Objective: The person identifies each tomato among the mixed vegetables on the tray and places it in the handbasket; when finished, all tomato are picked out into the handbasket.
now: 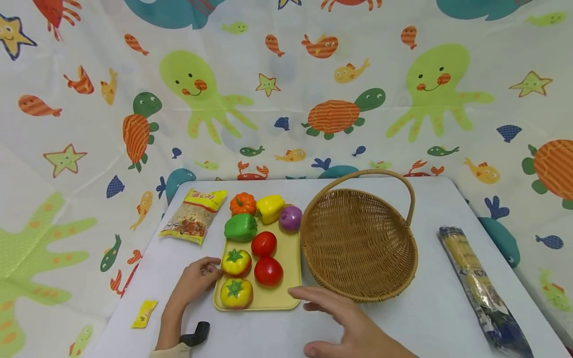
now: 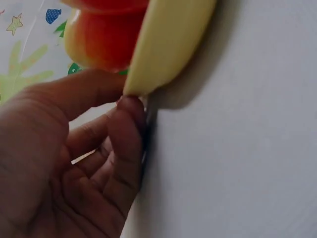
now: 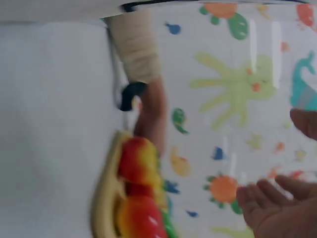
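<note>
A yellow tray [image 1: 286, 298] lies on the table, holding two red tomatoes [image 1: 268, 272] and two yellow-red fruits [image 1: 237, 293] with green leafy tops. At its back are a green bell pepper [image 1: 240, 227], a yellow pepper [image 1: 270, 208], a small orange pumpkin [image 1: 243, 204] and a purple round vegetable [image 1: 290, 219]. My left hand [image 1: 197, 281] is at the tray's left edge; in the left wrist view its fingertips pinch the tray rim [image 2: 171, 44]. Over the table near the tray's front right corner, my right hand [image 1: 344, 323] holds nothing, fingers extended and thumb apart.
A wicker basket [image 1: 358, 243] with a tall handle stands right of the tray, tilted toward me. Behind left lies a bag of dry food [image 1: 194, 216]. A small yellow packet [image 1: 144, 313] is at front left, a long noodle-like package [image 1: 481, 288] at far right. A patterned curtain [image 1: 286, 99] hangs behind.
</note>
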`<state>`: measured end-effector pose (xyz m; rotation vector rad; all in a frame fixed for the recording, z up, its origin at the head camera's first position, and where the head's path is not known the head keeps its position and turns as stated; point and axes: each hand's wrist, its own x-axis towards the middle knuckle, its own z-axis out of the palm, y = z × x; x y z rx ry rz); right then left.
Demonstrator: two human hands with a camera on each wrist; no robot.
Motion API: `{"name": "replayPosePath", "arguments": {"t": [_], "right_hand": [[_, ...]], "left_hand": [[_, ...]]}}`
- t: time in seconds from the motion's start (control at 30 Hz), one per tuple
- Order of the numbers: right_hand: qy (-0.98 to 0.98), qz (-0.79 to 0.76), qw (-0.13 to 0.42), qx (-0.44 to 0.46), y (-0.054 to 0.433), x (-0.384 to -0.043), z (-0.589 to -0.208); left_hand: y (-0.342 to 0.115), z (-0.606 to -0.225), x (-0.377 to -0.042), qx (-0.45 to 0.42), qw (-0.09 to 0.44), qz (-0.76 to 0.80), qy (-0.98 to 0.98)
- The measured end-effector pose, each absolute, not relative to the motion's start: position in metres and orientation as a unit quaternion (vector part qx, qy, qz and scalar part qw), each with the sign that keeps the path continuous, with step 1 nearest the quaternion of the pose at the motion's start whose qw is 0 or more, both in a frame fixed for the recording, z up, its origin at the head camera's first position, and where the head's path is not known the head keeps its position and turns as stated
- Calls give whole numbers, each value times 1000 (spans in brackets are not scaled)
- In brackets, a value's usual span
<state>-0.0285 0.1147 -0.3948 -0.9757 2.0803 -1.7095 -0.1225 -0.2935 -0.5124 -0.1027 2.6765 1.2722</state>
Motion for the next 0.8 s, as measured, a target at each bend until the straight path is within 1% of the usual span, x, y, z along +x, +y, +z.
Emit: {"name": "replayPosePath", "arguments": {"t": [0.03,0.07,0.13,0.23,0.33,0.43,0.5,0.8], "right_hand": [[716,-596,163,-325,100,-32,-403],[716,-598,174,-314,87,-35,-412],[738,-588,137,-301,66,-44,-432],[773,-577,100,-243,40,-56,-457],[791,-575,71,-195,22,-68,-473],[799,-576,40,-171,12,-79,-485],[797,-583,30,-157,8,-86,-492],[796,-592,59,-113,-2,-107,-516]], "left_hand": [[-293,-515,-123,-39,86,438,894],[-292,-517,-124,-41,84,447,889],[-291,-520,-124,-49,82,464,881],[-291,-524,-125,-52,82,485,869],[-290,-525,-125,-44,80,503,859],[-290,-525,-127,-39,74,509,857],[-291,-526,-128,-39,73,505,859],[-295,-527,-126,-67,83,494,863]]}}
